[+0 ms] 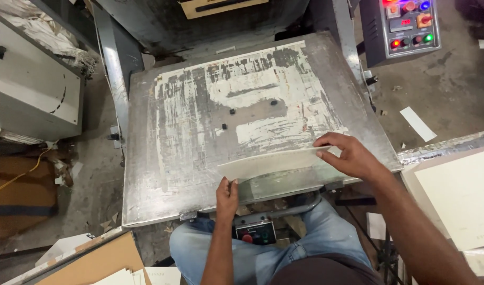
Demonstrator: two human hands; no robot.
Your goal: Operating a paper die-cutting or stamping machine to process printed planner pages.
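Note:
A pale sheet of card [268, 162] is held nearly edge-on just above the near part of a worn metal machine plate [168, 158]. My left hand [227, 195] pinches the sheet's near left corner. My right hand [347, 155] grips its right end with the fingers curled over the top edge. The plate carries patchy white residue and three small black stops [232, 112] near its middle. My knees in blue jeans [326, 237] show below the plate.
A control box with coloured lit buttons [408, 26] stands at the upper right. A small button panel [255, 232] sits under the plate's front edge. Stacks of pale card lie at right [461, 195] and lower left [115, 266]. A grey cabinet [28, 89] stands at left.

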